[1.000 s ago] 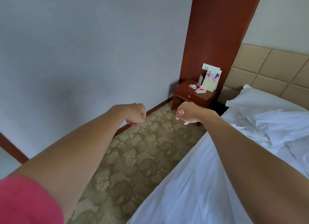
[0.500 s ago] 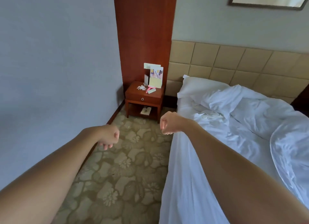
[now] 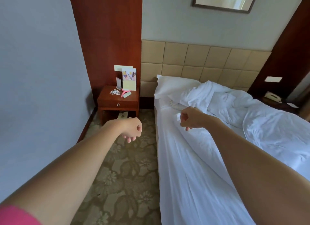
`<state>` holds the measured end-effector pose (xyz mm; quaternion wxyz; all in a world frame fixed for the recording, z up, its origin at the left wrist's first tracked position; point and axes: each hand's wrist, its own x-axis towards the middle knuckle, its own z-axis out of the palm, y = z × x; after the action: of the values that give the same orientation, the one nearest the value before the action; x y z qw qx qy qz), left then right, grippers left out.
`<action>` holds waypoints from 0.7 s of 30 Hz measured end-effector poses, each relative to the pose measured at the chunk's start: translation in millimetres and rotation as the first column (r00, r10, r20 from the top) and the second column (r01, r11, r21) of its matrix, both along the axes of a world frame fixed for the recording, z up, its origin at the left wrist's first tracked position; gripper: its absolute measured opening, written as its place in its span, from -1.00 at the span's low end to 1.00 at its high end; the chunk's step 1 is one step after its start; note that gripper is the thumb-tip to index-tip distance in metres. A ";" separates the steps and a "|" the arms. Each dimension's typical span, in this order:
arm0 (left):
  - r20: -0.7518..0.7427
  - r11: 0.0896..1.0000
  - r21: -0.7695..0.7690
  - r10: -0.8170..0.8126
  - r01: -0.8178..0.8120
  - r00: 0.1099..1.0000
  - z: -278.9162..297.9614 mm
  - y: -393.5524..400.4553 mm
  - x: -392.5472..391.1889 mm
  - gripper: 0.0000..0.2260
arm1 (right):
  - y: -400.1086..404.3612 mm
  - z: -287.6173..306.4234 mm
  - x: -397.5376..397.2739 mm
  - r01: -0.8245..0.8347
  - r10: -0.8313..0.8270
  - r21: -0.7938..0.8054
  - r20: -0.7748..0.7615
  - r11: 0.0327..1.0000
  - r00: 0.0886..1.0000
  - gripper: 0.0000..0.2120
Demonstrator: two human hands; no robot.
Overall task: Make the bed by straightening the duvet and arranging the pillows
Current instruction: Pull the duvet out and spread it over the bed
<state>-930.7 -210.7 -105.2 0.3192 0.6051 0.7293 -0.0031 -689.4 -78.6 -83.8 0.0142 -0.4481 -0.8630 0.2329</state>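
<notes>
Beneath the rumpled duvet (image 3: 251,117), one pillow (image 3: 172,87) lies partly hidden.

Beside the one bed (image 3: 192,182), one nightstand (image 3: 118,101) is standing; one pillow (image 3: 174,86) and one rumpled duvet (image 3: 251,117) are lying on it. One framed picture (image 3: 224,0) is hanging above it, and two hands, left hand (image 3: 131,129) and right hand (image 3: 190,118), are hovering near its edge.

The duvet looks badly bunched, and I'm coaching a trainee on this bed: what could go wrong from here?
1. The duvet is heaped toward the far side; pulling only the near edge may leave it crooked.
2. It overlaps the pillow, so a tug could drag the pillow out of place.
3. The nightstand beside the bed carries loose small items and upright cards; a wide shake might knock them off.
Both hands, left and right, hold nothing yet.
</notes>
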 end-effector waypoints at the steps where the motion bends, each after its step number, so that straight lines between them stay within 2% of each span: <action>1: 0.001 1.000 0.009 -0.004 0.004 1.000 0.3 10.6 -5.9 -0.83 | 7.2 -3.1 -6.5 0.001 0.000 -0.011 0.026 1.000 1.000 -0.88; 3: 0.000 1.000 0.022 -0.010 0.010 1.000 0.2 34.2 -23.5 -0.83 | 26.0 -9.3 -27.2 -0.001 0.003 -0.038 0.050 0.999 0.999 -0.96; 11: -0.051 0.997 -0.023 0.079 -0.080 0.996 12.3 141.7 -138.0 -0.85 | 137.5 -14.7 -142.7 -0.098 0.094 -0.202 -0.028 0.974 0.995 -0.90; 13: -0.065 0.995 0.000 0.098 -0.098 0.993 18.3 173.8 -162.8 -0.85 | 170.8 -8.7 -157.4 -0.080 0.080 -0.241 -0.012 0.967 0.997 -0.92; 16: -0.041 0.996 0.030 0.086 -0.085 0.995 17.7 226.0 -186.0 -0.84 | 220.0 -3.3 -170.4 -0.018 0.016 -0.192 -0.011 0.981 1.000 -0.86; 19: 0.005 1.000 -0.005 0.027 -0.027 1.000 2.6 280.0 -193.3 -0.84 | 253.7 -9.7 -177.9 0.015 -0.012 -0.195 0.016 0.981 1.000 -0.90; 21: 0.017 0.998 -0.046 -0.034 0.035 0.999 -13.6 322.2 -194.3 -0.83 | 276.6 -20.8 -182.2 0.065 -0.070 -0.208 -0.020 0.976 0.997 -0.89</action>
<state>-1125.0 111.6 -118.8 0.3390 0.6101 0.7158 -0.0205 -871.6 198.0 -104.7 -0.0128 -0.4730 -0.8181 0.3270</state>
